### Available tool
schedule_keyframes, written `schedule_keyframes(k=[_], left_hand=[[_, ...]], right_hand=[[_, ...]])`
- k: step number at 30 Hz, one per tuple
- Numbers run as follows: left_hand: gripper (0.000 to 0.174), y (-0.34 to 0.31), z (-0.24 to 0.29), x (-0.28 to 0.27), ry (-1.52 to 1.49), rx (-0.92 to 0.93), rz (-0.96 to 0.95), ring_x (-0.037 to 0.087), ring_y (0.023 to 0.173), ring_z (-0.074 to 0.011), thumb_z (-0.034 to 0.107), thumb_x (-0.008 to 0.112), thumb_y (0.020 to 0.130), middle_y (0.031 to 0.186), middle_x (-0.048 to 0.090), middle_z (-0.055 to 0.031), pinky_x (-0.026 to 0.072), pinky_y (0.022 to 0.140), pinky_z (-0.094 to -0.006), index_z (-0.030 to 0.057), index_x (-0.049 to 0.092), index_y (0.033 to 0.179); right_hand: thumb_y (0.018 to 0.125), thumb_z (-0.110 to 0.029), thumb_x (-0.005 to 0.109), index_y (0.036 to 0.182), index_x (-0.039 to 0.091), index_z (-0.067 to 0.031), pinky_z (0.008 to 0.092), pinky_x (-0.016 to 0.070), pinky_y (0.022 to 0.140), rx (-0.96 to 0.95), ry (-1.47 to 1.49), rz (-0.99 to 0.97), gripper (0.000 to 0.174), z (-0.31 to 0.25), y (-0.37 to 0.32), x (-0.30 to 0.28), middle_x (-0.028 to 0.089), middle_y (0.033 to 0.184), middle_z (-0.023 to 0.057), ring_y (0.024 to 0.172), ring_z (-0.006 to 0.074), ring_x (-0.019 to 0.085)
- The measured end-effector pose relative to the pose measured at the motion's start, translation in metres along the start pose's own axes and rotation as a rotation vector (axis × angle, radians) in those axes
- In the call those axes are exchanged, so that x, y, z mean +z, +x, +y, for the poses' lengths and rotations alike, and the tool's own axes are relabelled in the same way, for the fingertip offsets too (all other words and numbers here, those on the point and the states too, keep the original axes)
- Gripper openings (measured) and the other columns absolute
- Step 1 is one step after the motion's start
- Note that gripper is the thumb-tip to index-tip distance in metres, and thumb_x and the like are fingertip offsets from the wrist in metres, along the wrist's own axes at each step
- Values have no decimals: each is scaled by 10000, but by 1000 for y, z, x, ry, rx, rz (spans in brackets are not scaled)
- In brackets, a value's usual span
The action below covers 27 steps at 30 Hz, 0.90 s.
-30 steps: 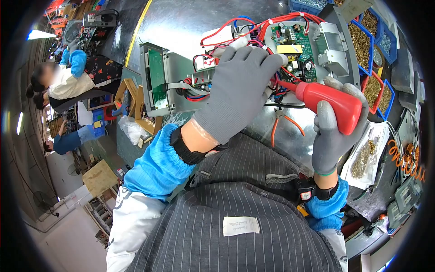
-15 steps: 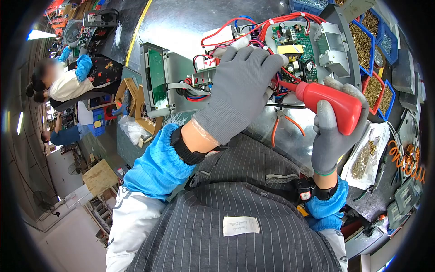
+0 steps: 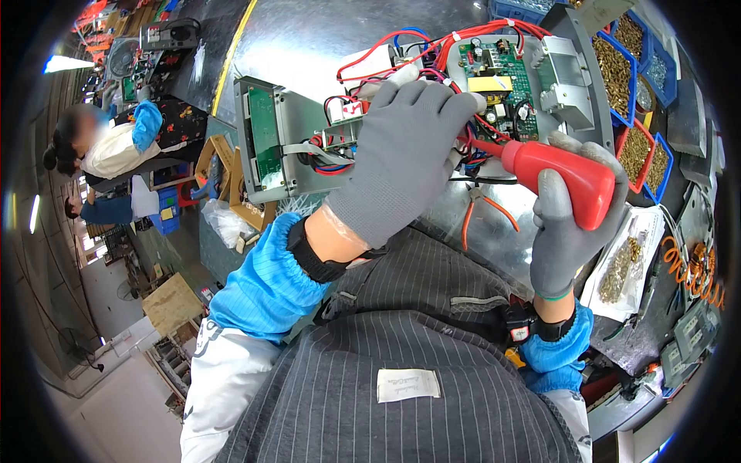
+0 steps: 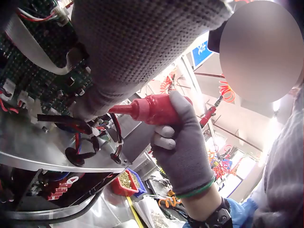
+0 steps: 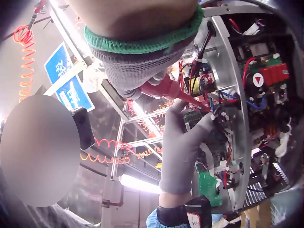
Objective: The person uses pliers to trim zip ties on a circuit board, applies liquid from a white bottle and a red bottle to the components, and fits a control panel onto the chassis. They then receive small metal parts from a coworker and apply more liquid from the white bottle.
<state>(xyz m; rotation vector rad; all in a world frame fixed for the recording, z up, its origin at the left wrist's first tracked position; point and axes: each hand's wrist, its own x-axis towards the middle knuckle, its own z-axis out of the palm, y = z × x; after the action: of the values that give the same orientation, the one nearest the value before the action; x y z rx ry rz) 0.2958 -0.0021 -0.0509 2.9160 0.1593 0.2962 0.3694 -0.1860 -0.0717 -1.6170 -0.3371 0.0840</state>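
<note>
My right hand [image 3: 567, 239], in a grey glove, grips a red squeeze bottle [image 3: 571, 181] that tilts toward an opened metal-cased electronic unit [image 3: 305, 112]. The bottle's thin nozzle [image 5: 192, 99] reaches in among the wires beside my left fingertips. My gloved left hand [image 3: 413, 154] lies over the unit, fingers bent down around a bundle of wires [image 3: 473, 160]; the hand hides most of that grip. Right of it in the head view shows a green circuit board [image 3: 527, 85] with a yellow-wrapped part [image 3: 490, 83].
Orange-handled pliers [image 3: 502, 212] lie on the metal bench in front of the unit. To the right stand blue and red bins [image 3: 636, 158] of small metal parts and a plastic bag [image 3: 617, 270] of fittings. Another person [image 3: 116, 147] sits at the left.
Both hands and the red bottle hold nearly the same place over the unit, with the nozzle still among the wires. In the background, the people at the left have shifted.
</note>
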Motion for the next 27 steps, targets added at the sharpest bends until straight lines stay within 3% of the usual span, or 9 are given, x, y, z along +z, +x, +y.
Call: schedule_keyframes(k=[3, 13, 15, 16, 18, 19, 21, 24, 27], left_hand=[[568, 0, 0, -1, -3, -5, -11, 580, 1039, -271, 142, 801, 659, 1032, 601, -57, 440, 926, -417, 174, 606, 1192], [573, -1, -1, 0, 3, -1, -27, 589, 1036, -273, 141, 793, 667, 1023, 606, -68, 430, 942, -429, 166, 601, 1206], [571, -1, -1, -1, -1, 5, -29, 591, 1031, -275, 140, 790, 669, 1018, 606, -69, 429, 945, -430, 163, 602, 1208], [570, -1, -1, 0, -14, -2, -26, 592, 1027, -277, 133, 788, 669, 1014, 606, -69, 427, 951, -433, 161, 603, 1207], [569, 1, -1, 0, -28, -7, -21, 592, 1022, -279, 127, 786, 669, 1011, 605, -69, 426, 957, -436, 158, 604, 1207], [571, 1, 0, -1, -40, -18, -43, 593, 1020, -282, 121, 788, 667, 1011, 605, -71, 423, 968, -440, 157, 604, 1207], [573, 2, -1, 0, -54, -25, -64, 593, 1018, -285, 115, 789, 666, 1011, 605, -73, 420, 978, -445, 156, 605, 1207], [540, 3, -1, 1, -21, 12, -31, 589, 1008, -246, 107, 742, 681, 1015, 605, -51, 428, 914, -422, 158, 606, 1202], [582, 5, 1, -3, -47, -17, -66, 598, 1029, -291, 113, 802, 659, 1026, 612, -90, 407, 1030, -475, 154, 607, 1206]], right_hand=[[810, -154, 741, 1211, 516, -30, 174, 424, 495, 60, 57, 2, 476, -3, -1, 1, 677, 1134, 194, 693, 94, 620], [795, -154, 743, 1203, 514, -30, 172, 401, 478, 89, 51, -15, 484, -3, -1, -4, 676, 1126, 185, 678, 87, 605], [789, -154, 737, 1205, 499, -14, 229, 513, 615, 97, 69, -22, 499, -5, -1, -3, 670, 1114, 193, 777, 150, 652], [789, -154, 737, 1205, 499, -14, 229, 513, 615, 96, 68, -20, 499, -4, -2, -2, 670, 1114, 193, 777, 150, 652], [789, -144, 727, 1199, 487, 5, 341, 555, 833, 50, 140, -5, 498, -2, -2, 1, 657, 1108, 208, 945, 243, 673], [789, -144, 727, 1199, 487, 5, 341, 555, 833, 48, 138, -2, 498, -2, -2, 0, 657, 1108, 208, 945, 243, 673], [787, -139, 730, 1212, 465, 11, 441, 510, 982, 68, 144, -51, 523, -3, -4, -4, 640, 1120, 223, 1071, 309, 651], [781, -150, 752, 1226, 446, 4, 444, 530, 960, 7, 141, -41, 561, 2, -5, -4, 627, 1144, 231, 1093, 315, 643], [780, -159, 765, 1238, 431, -1, 456, 536, 958, -28, 147, -65, 589, 6, -3, -6, 623, 1152, 236, 1089, 321, 643]])
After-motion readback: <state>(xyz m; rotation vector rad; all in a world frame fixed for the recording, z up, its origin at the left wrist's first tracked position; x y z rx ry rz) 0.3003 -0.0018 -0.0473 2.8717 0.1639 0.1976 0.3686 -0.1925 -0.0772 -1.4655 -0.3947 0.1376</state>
